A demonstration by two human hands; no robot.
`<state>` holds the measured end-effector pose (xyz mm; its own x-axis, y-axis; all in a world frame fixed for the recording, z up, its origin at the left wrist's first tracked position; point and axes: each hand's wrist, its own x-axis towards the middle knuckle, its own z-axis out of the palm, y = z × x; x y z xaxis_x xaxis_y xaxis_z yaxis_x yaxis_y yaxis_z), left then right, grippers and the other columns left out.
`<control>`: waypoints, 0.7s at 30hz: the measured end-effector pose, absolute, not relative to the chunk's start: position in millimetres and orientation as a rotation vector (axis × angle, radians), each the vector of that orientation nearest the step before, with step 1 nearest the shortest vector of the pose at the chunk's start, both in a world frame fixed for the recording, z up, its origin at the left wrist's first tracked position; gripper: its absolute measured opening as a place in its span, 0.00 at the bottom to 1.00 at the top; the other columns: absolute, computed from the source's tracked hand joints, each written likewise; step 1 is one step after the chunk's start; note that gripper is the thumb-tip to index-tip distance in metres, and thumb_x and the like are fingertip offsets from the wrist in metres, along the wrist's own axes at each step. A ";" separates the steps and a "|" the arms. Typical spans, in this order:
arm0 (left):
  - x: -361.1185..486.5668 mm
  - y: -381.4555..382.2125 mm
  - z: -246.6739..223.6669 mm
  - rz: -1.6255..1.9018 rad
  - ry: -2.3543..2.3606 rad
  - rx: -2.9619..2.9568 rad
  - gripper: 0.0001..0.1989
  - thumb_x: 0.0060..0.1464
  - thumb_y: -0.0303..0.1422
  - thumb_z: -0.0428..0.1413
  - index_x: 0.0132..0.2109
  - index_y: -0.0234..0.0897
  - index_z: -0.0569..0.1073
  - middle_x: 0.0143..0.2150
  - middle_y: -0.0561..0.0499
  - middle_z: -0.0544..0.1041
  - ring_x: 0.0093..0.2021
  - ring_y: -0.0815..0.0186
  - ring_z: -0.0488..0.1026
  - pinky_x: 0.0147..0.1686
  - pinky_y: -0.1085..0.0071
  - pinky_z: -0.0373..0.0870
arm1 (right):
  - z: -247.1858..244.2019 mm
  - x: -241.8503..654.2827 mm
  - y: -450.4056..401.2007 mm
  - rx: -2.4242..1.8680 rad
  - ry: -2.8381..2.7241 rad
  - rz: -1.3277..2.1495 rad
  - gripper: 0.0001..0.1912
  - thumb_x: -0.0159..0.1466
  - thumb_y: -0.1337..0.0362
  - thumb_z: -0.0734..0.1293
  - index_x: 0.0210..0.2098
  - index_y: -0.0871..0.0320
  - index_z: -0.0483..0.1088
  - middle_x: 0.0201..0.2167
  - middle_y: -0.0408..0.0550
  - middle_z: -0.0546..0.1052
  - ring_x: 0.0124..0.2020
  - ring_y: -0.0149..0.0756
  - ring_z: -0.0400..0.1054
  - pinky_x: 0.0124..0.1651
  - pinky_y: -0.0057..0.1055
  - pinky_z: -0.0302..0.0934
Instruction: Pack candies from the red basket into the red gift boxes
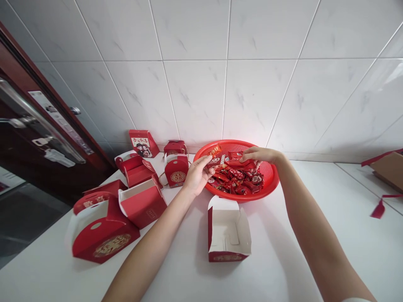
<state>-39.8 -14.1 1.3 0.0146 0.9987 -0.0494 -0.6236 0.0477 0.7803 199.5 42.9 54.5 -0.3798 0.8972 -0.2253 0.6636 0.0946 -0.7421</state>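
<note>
A red plastic basket (273, 178) holds a heap of red wrapped candies (241, 184). Over its left side, my left hand (195, 176) is closed on an orange-red wrapped candy (216, 150), which sticks up past the fingertips. My right hand (260, 155) reaches into the basket from the right, its fingers closed around a red wrapper (241, 164); the fingertips are partly hidden. In front of the basket stands an open red gift box (228, 256), its white inside showing nothing in it.
Several red gift boxes (143, 203) stand on the white table (176, 268) at the left, some with tops open. A tiled wall (195, 100) runs behind. A dark red door (40, 138) is at the far left. A brown box (388, 170) and a red tassel (378, 209) lie at the right.
</note>
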 end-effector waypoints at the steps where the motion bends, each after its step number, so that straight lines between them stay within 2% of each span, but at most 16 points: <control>1: -39.8 -14.1 1.3 1.419 0.725 0.668 0.11 0.40 0.28 0.72 0.28 0.35 0.77 0.27 0.54 0.76 0.27 0.72 0.73 0.24 0.78 0.63 | 58.1 201.3 42.8 -1.550 -2.065 1.208 0.16 0.55 0.49 0.74 0.26 0.56 0.73 0.23 0.47 0.74 0.24 0.40 0.70 0.27 0.36 0.67; 4: -39.8 -14.2 1.9 1.413 0.720 0.681 0.09 0.41 0.27 0.71 0.28 0.35 0.77 0.28 0.53 0.77 0.27 0.72 0.72 0.24 0.78 0.62 | 61.6 201.0 47.5 -1.540 -2.055 1.121 0.19 0.59 0.47 0.72 0.28 0.57 0.73 0.23 0.48 0.75 0.25 0.39 0.71 0.29 0.36 0.69; 6: -39.7 -14.6 2.5 1.415 0.718 0.684 0.09 0.41 0.27 0.71 0.28 0.34 0.78 0.29 0.53 0.78 0.27 0.72 0.72 0.23 0.78 0.61 | 56.6 195.6 55.8 -1.550 -2.081 0.921 0.17 0.61 0.50 0.72 0.28 0.57 0.71 0.26 0.48 0.76 0.28 0.38 0.71 0.32 0.33 0.68; 10: -39.3 -15.7 2.2 1.427 0.711 0.669 0.12 0.37 0.28 0.73 0.28 0.34 0.78 0.27 0.53 0.77 0.26 0.72 0.72 0.22 0.78 0.61 | 33.3 177.3 75.4 -1.617 -2.079 0.579 0.16 0.60 0.54 0.74 0.28 0.56 0.67 0.29 0.46 0.76 0.34 0.39 0.70 0.36 0.32 0.62; 15: -37.2 -17.5 -0.1 1.454 0.682 0.726 0.15 0.32 0.31 0.76 0.26 0.33 0.78 0.27 0.54 0.76 0.26 0.75 0.70 0.22 0.79 0.63 | 11.7 165.8 83.9 -1.602 -2.187 0.417 0.12 0.58 0.58 0.75 0.30 0.56 0.70 0.40 0.50 0.79 0.44 0.44 0.71 0.43 0.32 0.62; 18: -36.0 -17.8 -1.0 1.454 0.689 0.753 0.14 0.33 0.31 0.75 0.27 0.34 0.79 0.29 0.54 0.77 0.27 0.75 0.69 0.23 0.79 0.63 | 11.7 172.4 81.4 -1.589 -2.251 0.420 0.08 0.62 0.58 0.72 0.33 0.56 0.73 0.41 0.50 0.80 0.42 0.42 0.72 0.41 0.32 0.62; 21: -35.9 -16.9 -2.6 1.447 0.712 0.776 0.14 0.33 0.32 0.75 0.26 0.34 0.79 0.27 0.54 0.77 0.27 0.74 0.69 0.24 0.78 0.65 | 15.4 183.6 75.9 -1.596 -2.327 0.485 0.08 0.64 0.60 0.67 0.32 0.57 0.74 0.34 0.47 0.81 0.34 0.38 0.72 0.36 0.32 0.62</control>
<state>-35.9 -16.9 -2.6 0.0115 0.9992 0.0384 -0.5797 -0.0246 0.8145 183.6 75.9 15.4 -0.3517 0.9353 0.0384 0.8421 0.3340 -0.4235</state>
